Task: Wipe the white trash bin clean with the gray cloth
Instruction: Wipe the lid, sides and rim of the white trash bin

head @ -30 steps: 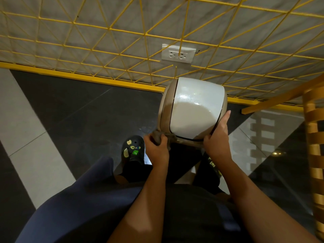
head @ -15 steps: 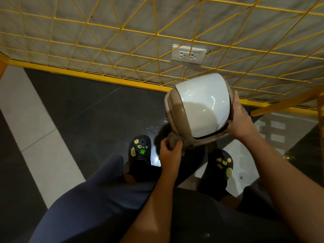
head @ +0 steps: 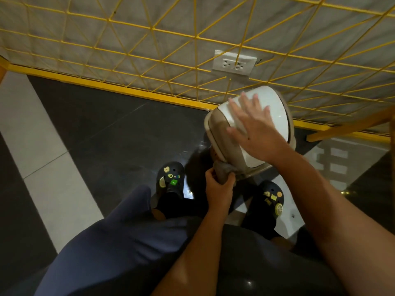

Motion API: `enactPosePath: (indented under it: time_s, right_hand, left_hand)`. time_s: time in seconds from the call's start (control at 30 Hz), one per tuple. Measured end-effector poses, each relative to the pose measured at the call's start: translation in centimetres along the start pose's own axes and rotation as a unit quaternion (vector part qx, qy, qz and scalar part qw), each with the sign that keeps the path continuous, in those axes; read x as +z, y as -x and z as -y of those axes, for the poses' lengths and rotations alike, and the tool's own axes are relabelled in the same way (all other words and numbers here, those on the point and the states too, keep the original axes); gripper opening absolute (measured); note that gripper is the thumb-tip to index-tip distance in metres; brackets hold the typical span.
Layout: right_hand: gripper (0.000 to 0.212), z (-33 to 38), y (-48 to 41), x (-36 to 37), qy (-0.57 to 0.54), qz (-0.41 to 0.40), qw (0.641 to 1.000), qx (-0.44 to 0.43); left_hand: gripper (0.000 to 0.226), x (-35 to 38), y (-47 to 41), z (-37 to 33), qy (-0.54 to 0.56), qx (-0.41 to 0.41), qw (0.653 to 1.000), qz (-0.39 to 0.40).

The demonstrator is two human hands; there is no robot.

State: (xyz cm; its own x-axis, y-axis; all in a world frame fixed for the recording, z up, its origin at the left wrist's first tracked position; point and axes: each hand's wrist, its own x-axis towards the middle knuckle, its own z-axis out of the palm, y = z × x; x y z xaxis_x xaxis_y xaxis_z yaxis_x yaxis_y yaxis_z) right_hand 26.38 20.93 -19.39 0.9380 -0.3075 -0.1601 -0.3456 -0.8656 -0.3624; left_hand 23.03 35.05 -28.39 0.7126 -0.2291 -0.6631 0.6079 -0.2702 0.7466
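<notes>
Rounded white plastic trash bin with beige trim (head: 275,118) is off the floor and tilted. Right hand (head: 256,131) is over its white face, fingers spread and blurred. Left hand (head: 218,189) grips a bunched gray cloth (head: 224,170) against the bin's lower beige edge. Below are black clogs with charms (head: 170,178) on dark glossy floor tiles (head: 106,129). A white wall socket (head: 234,64) sits behind yellow wire mesh.

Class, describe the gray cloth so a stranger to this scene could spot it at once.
Find the yellow wire grid across the top, then the white trash bin tilted before it. At the bin's lower edge the left hand grips the gray cloth. It is the only soft, bunched thing there, duller than the glossy bin.
</notes>
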Motion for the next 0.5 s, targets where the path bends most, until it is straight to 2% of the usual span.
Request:
enactPosePath:
  time_s: [0.07, 0.13, 0.5]
  right_hand:
    - [0.061, 0.2, -0.2, 0.7, 0.048, 0.038, 0.998, -0.015]
    - [0.059, -0.1, -0.1, 1.1, 0.07, 0.038, 0.997, -0.023]
    - [0.058, 0.0, -0.2, 1.5, 0.062, 0.033, 0.997, -0.015]
  left_hand:
    - [0.044, 0.0, -0.2, -0.1, -0.002, 0.001, 1.0, -0.006]
    - [0.04, 0.1, -0.4, -0.4, -0.004, 0.006, 1.0, -0.005]
    - [0.034, -0.5, -3.9, -5.0, 0.006, 0.026, 0.999, -0.033]
